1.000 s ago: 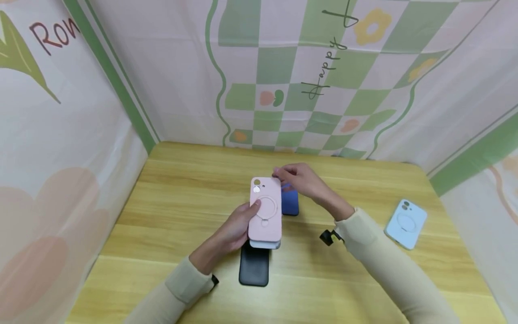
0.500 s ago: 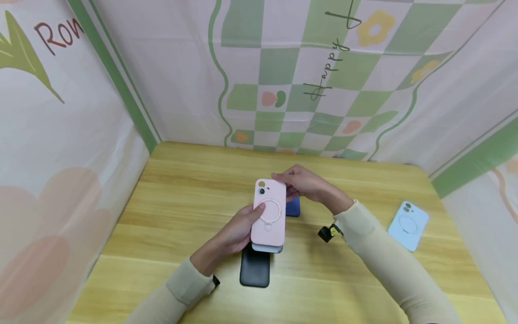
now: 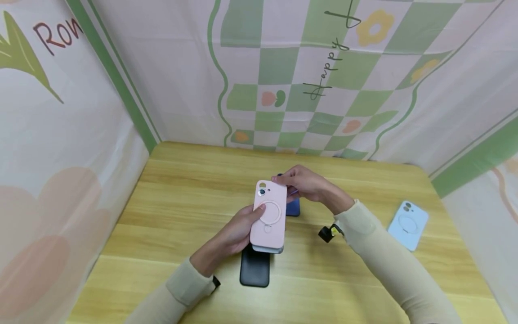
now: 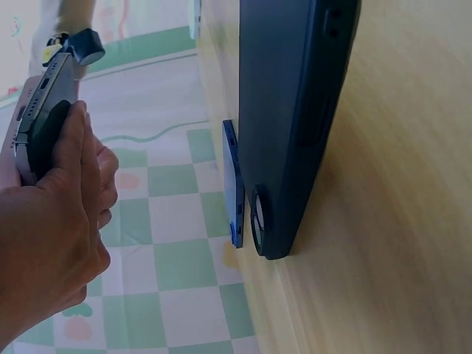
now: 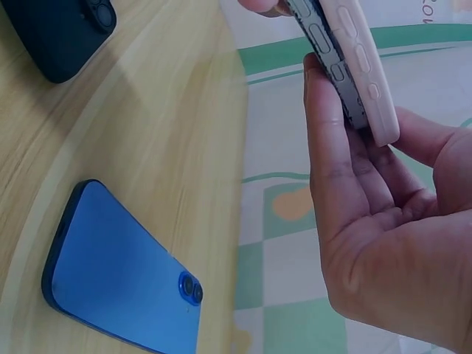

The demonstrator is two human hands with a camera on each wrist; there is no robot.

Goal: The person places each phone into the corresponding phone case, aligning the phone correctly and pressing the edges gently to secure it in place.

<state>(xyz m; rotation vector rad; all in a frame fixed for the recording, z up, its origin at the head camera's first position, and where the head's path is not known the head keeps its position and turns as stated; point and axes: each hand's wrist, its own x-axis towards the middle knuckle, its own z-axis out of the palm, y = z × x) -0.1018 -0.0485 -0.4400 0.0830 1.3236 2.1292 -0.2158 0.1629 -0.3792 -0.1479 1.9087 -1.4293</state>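
Observation:
Above the middle of the wooden table (image 3: 178,202) both hands hold a phone partly seated in a pink case (image 3: 269,214) with a ring on its back. My left hand (image 3: 236,227) grips its lower left side, thumb on the ring. My right hand (image 3: 301,183) pinches the top right corner; in the right wrist view its fingers (image 5: 332,155) lie along the phone's edge and the pink case (image 5: 365,66). In the left wrist view the left hand (image 4: 51,243) curls round the phone (image 4: 40,110).
A black phone (image 3: 254,270) lies on the table just under the held one. A blue phone (image 3: 293,207) lies behind it, seen flat in the right wrist view (image 5: 122,284). A light blue case (image 3: 407,224) lies at the right. Patterned cloth walls enclose the table.
The pink case and phone have shifted slightly right and tilted. My right hand has come down onto the top right corner. The things on the table have stayed put.

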